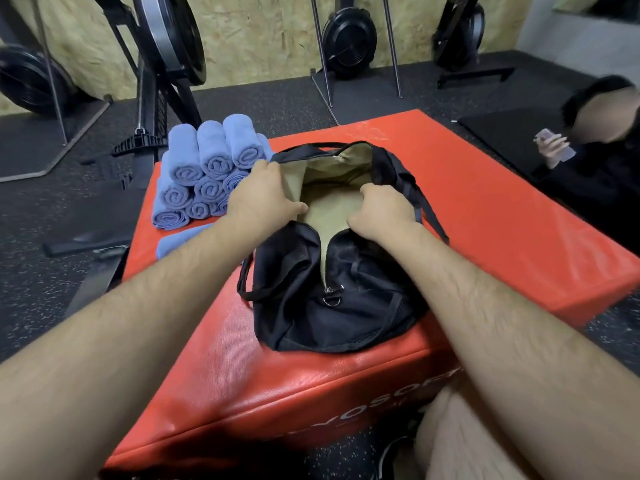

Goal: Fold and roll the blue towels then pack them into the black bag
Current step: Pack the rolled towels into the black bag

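A black bag (311, 292) with a tan lining lies unzipped on the red padded box (485, 216). My left hand (263, 192) grips the left edge of the bag's opening. My right hand (384, 209) grips the right edge, and the two hold the mouth apart. Nothing shows inside but tan lining. A pile of several rolled blue towels (204, 168) is stacked at the box's far left corner, just left of the bag. One flat folded blue towel (176, 242) lies in front of the pile, partly hidden by my left forearm.
Rowing machines (162, 46) stand upright along the wooden wall behind the box. Another person (602, 154) sits on the floor at the right, holding a phone. Black mats lie on the speckled rubber floor (52, 289) around the box. My knee shows at the bottom right.
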